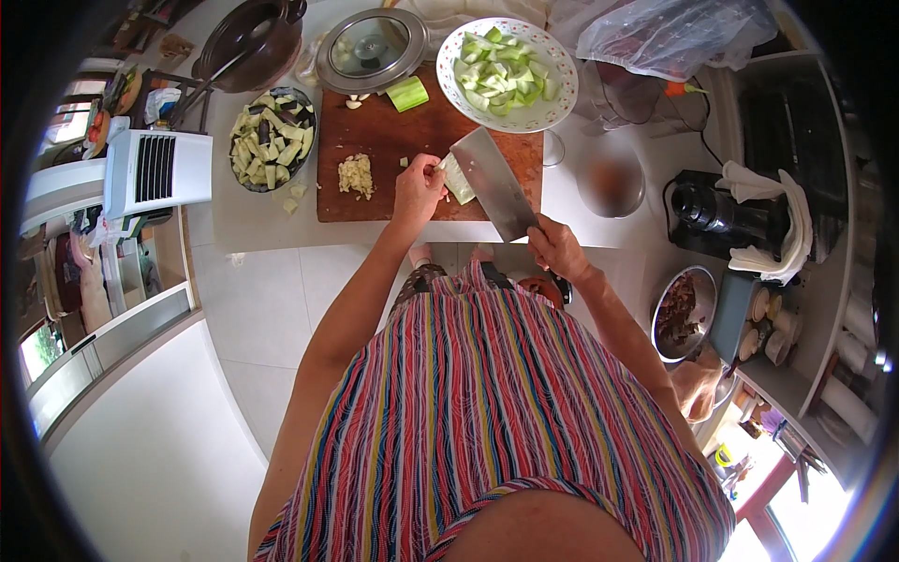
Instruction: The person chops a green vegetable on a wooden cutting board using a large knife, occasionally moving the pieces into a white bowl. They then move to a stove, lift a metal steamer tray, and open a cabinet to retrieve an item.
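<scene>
My left hand, over the wooden cutting board, holds a pale green piece of gourd or similar vegetable by its left end. The cleaver is in my right hand, its broad blade angled up and left beside that piece. On the board's left part lies a small heap of minced pale garlic. A larger green chunk rests near the back edge, with peeled cloves beside it. Cut green pieces fill part of a patterned white bowl at the back right.
Left of the board stands a bowl of cut eggplant. A glass lid overlaps the board's back left corner; a dark pot is behind. To the right are a blurred round bowl and a metal bowl with reddish-brown contents.
</scene>
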Available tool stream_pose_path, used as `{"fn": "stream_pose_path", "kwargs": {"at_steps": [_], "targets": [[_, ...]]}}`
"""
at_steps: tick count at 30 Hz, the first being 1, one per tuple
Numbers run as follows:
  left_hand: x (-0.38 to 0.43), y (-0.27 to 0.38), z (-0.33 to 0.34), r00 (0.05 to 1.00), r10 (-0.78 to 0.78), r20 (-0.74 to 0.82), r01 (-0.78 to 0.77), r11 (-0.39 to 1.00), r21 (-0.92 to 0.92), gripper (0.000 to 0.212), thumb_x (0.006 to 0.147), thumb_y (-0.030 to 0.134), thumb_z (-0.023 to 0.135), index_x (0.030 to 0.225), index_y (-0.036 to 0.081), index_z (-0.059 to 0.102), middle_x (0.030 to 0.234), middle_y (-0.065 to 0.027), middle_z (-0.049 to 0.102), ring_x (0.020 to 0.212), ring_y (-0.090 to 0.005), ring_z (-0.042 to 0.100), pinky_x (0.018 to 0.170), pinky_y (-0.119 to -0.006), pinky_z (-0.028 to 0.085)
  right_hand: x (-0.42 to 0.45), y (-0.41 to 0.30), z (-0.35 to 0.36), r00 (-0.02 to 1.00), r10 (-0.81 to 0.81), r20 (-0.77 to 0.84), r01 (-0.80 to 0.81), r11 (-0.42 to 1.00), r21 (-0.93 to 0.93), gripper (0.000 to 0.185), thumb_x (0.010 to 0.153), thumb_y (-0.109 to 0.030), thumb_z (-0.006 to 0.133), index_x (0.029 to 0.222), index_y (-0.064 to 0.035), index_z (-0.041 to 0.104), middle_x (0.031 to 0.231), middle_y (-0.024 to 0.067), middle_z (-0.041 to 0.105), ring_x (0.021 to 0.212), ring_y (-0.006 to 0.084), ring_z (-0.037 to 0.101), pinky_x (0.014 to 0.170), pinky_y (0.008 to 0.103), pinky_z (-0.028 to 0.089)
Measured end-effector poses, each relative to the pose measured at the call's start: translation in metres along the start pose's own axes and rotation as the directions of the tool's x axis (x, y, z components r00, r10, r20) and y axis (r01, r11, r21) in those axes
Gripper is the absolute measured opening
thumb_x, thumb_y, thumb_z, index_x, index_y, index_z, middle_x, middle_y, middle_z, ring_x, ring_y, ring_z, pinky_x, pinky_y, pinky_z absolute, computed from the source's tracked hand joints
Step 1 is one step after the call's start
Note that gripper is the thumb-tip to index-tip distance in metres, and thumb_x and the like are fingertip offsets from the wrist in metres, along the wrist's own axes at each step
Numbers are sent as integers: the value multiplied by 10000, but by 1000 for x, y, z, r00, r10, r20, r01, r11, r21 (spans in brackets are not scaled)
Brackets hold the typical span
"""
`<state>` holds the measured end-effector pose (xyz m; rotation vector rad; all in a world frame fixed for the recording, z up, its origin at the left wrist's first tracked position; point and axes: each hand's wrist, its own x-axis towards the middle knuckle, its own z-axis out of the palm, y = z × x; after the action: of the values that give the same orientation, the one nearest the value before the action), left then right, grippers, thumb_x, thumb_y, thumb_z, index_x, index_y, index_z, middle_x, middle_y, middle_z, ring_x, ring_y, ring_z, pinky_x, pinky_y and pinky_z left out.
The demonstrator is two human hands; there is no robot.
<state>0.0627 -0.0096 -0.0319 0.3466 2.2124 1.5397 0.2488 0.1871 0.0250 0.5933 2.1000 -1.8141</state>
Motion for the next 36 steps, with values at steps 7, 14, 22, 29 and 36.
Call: {"fn": "stream_pose_path", "kwargs": {"at_steps": [7, 14, 22, 29, 36], "targets": [[-1, -1, 1, 1000, 4, -8, -4, 1000, -17, 156, 849, 61, 594, 986, -2, 553, 668, -105, 620, 567, -164, 652, 510, -274, 513, 12, -4, 0, 999, 29, 46, -31, 999, 39, 201, 935, -134, 477, 797, 10, 454, 584, 47, 491, 433, 111, 446, 394, 284, 370], [-1, -7, 2, 999, 41, -29, -41, 999, 0, 154, 850, 63, 594, 977, -6, 544, 735, -112, 632, 569, -176, 651, 538, -282, 522, 7, -3, 2, 996, 44, 81, -49, 997, 61, 197, 939, -136, 472, 805, 8, 458, 585, 48, 490, 437, 113, 449, 397, 284, 366], [-3, -4, 1, 1000, 21, -4, -21, 998, -52, 152, 861, 33, 580, 995, -12, 523, 793, -90, 629, 584, -131, 626, 522, -241, 515, 8, -4, 12, 997, 3, 71, -5, 999, 37, 189, 944, -130, 454, 800, -9, 430, 588, 42, 467, 438, 105, 427, 394, 273, 348], [-5, 6, -6, 986, 167, -6, -163, 970, 180, 241, 769, 81, 669, 968, 29, 543, 941, -103, 570, 727, -212, 636, 628, -314, 521, 12, -15, 20, 999, 26, 31, -26, 999, -20, 178, 910, -135, 490, 802, 1, 451, 581, 90, 502, 449, 158, 488, 418, 322, 390], [2, 27, -19, 900, 357, 251, -435, 782, 446, 227, 696, 118, 701, 857, 73, 548, 974, -89, 511, 899, -303, 532, 765, -405, 460, 12, -11, 25, 994, -98, -40, 85, 964, -253, 129, 862, -105, 489, 835, 21, 483, 645, 235, 548, 541, 354, 564, 500, 415, 451]]}}
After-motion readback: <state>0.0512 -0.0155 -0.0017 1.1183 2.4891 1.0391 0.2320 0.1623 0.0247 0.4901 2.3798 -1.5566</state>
